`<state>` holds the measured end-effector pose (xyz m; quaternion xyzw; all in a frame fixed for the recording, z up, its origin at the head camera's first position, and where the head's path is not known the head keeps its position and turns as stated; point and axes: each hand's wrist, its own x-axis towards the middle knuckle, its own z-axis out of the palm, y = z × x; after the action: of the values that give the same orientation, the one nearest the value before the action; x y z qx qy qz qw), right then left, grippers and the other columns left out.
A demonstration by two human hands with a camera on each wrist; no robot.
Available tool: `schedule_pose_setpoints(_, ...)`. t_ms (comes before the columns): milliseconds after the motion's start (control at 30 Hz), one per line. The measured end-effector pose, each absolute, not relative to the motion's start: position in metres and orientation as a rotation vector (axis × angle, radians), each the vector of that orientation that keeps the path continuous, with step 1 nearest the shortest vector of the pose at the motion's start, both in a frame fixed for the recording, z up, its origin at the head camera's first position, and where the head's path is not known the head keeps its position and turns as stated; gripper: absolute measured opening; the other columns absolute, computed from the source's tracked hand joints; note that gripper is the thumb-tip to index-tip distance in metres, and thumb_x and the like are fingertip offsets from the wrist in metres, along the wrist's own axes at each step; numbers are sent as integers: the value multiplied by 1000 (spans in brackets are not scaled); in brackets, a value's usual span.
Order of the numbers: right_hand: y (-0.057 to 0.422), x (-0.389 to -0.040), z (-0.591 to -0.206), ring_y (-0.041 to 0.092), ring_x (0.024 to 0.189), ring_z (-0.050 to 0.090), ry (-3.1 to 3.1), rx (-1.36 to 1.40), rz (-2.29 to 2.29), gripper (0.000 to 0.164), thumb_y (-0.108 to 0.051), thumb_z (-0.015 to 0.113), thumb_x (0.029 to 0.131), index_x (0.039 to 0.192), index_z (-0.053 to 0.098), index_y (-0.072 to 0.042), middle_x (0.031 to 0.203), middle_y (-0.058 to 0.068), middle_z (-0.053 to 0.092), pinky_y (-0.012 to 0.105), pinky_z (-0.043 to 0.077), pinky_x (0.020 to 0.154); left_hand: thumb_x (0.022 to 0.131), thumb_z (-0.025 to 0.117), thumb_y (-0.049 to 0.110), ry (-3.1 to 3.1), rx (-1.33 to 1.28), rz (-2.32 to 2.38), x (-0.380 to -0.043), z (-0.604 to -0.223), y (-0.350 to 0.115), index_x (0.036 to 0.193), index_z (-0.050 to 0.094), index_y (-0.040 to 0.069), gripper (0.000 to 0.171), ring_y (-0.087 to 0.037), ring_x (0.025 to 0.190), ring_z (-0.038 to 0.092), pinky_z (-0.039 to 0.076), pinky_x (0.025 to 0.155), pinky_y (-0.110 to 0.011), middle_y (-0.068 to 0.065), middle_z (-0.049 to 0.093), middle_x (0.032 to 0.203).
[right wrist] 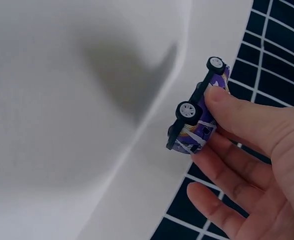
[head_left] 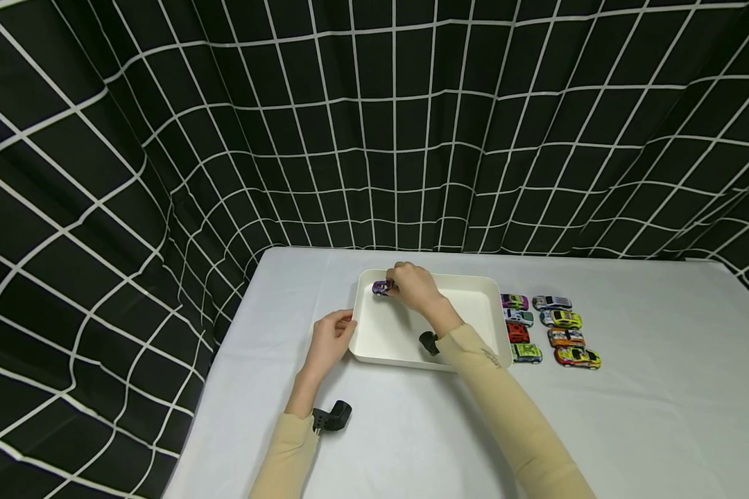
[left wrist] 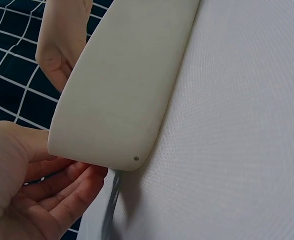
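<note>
My right hand (head_left: 414, 287) pinches a purple toy car (right wrist: 206, 107) between thumb and fingers. It holds the car over the back left part of a white tray (head_left: 493, 305), close to the tray's wall. In the right wrist view the car is tilted, its wheels and underside facing the tray, and a shadow falls on the tray floor. At the tray's left side, my left hand (head_left: 331, 339) grips the wall near the front corner. One digit passes behind the rim in the left wrist view, and the other fingers (left wrist: 79, 192) curl against the outside.
Right of the tray, several toy cars stand in two columns, among them a red car (head_left: 518, 333), an orange and white car (head_left: 566, 337) and a yellow car (head_left: 560, 319). A white cloth covers the table (head_left: 661, 388). Black gridded curtains (head_left: 412, 138) hang behind and to the sides.
</note>
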<state>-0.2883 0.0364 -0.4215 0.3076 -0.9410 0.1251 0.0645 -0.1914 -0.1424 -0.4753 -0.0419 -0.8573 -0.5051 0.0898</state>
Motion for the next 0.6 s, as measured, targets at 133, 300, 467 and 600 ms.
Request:
schedule_pose_setpoints(133, 31, -292, -428, 21, 77, 59, -2880, 889, 372, 15, -14, 75, 77, 88, 70, -6, 84, 7, 63, 34, 53, 69, 89, 59, 2, -2554, -130, -1498, -192, -475, -142, 110, 61, -10, 24, -25, 84, 64, 56, 70, -24, -18, 64, 97)
schedule_pose_setpoints(300, 25, -295, -434, 21, 78, 60, -2886, 872, 348, 15, -15, 76, 77, 87, 69, -6, 84, 8, 64, 35, 53, 70, 89, 59, 1, -2545, -129, -1520, -191, -473, -143, 110, 61, -10, 24, -25, 84, 64, 56, 70, -24, -19, 65, 96)
schedule_pose_setpoints(467, 20, -296, -438, 23, 79, 61, -2868, 850, 334, 17, -15, 76, 76, 88, 69, -6, 84, 9, 64, 37, 54, 70, 89, 58, 1, -2542, -143, -1545, -190, -471, -143, 112, 60, -10, 25, -25, 84, 64, 56, 69, -24, -19, 65, 95)
schedule_pose_setpoints(600, 16, -298, -442, 24, 81, 61, -2855, 843, 310, 18, -15, 75, 77, 91, 70, -5, 85, 9, 64, 37, 54, 71, 89, 58, 1, -2548, -133, -1547, -190, -471, -143, 112, 60, -10, 26, -25, 84, 64, 56, 69, -22, -19, 65, 96)
